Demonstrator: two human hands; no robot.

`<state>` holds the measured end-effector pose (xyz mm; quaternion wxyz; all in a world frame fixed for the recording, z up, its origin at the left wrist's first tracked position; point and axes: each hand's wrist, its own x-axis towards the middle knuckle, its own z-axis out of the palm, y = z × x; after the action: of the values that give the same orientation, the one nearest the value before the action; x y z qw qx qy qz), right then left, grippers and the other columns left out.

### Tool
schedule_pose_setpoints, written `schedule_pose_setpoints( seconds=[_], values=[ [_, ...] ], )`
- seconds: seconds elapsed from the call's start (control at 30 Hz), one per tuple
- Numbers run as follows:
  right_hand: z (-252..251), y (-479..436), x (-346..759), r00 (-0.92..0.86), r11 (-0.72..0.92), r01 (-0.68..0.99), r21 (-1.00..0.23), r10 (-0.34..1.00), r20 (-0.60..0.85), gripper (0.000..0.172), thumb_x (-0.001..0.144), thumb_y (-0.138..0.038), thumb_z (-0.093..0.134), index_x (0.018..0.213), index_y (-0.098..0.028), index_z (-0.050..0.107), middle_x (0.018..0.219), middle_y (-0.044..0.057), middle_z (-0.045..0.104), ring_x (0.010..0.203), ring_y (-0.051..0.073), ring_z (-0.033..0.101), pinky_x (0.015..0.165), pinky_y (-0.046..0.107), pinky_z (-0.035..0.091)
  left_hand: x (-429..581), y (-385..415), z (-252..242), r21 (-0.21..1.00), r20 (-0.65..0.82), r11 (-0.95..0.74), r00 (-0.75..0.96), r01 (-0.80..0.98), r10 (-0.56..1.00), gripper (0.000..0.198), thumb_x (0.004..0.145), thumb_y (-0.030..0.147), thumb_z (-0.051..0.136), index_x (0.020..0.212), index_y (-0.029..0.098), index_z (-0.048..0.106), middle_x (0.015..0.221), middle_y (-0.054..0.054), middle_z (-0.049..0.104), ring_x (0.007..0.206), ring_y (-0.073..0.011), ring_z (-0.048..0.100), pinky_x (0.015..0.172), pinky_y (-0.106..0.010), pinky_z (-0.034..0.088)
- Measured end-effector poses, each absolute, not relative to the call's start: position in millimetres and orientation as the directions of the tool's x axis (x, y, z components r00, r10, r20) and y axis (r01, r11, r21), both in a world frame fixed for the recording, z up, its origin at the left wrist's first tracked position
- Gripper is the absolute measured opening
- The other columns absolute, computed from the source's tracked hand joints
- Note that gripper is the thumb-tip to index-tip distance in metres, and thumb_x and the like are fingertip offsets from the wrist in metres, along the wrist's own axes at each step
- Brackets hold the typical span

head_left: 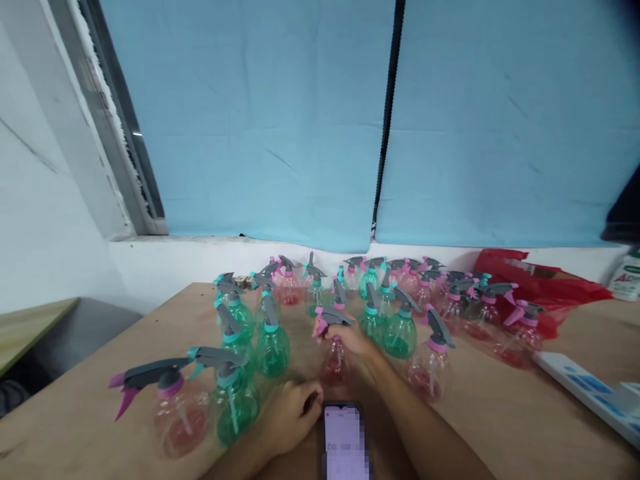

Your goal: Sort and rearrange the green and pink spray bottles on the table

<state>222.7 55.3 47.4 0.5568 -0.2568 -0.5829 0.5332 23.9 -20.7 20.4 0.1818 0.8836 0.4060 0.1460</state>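
Note:
My right hand [353, 335] is wrapped round the neck of a pink spray bottle [336, 365] with a grey and pink trigger head, which stands upright on the table. My left hand [293, 413] rests on the table with its fingers curled in, and nothing shows in them. Beside it is a green spray bottle [236, 410], and left of that a pink spray bottle [183, 423]. A phone [345, 433] with a lit, partly blurred screen lies between my forearms. Right of my right wrist stands another pink spray bottle [430, 367].
Several more green and pink spray bottles stand across the wooden table [115, 353] toward the wall. A red plastic bag [550, 293] lies at the back right, near a white bottle [627, 275]. A white power strip [583, 387] sits at the right. Blue curtains [260, 120] hang behind.

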Motion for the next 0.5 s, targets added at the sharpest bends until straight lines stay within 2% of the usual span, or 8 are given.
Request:
schedule_pose_setpoints(
  seconds=[0.13,0.33,0.5],
  values=[
    [44,56,221,-0.208,0.277,-0.306,-0.911,0.914,0.348,0.015,0.058,-0.018,0.056,0.068,-0.020,0.067,0.066,0.000,0.067,0.059,0.015,0.056,0.058,0.026,0.043,24,-19,15,0.441,0.132,-0.618,0.634,0.651,0.762,0.022,0.098,0.023,0.048,0.088,0.024,0.067,0.084,0.001,0.073,0.074,-0.0170,0.065,0.064,-0.025,0.038],
    [55,55,226,-0.271,0.368,-0.196,-0.909,0.871,0.411,0.026,0.059,-0.021,0.054,0.078,-0.022,0.072,0.069,-0.001,0.068,0.060,0.015,0.055,0.057,0.026,0.038,24,-17,12,0.467,0.149,-0.623,0.639,0.627,0.755,0.020,0.098,0.022,0.048,0.088,0.024,0.066,0.086,0.001,0.074,0.076,-0.0166,0.067,0.067,-0.024,0.040],
    [51,55,225,-0.252,0.352,-0.201,-0.914,0.883,0.395,0.022,0.058,-0.020,0.054,0.072,-0.022,0.071,0.066,-0.001,0.067,0.060,0.015,0.054,0.057,0.027,0.036,23,-17,12,0.460,0.142,-0.622,0.639,0.633,0.756,0.021,0.099,0.023,0.048,0.086,0.023,0.065,0.082,0.001,0.072,0.072,-0.0162,0.065,0.064,-0.024,0.039]
  ],
)
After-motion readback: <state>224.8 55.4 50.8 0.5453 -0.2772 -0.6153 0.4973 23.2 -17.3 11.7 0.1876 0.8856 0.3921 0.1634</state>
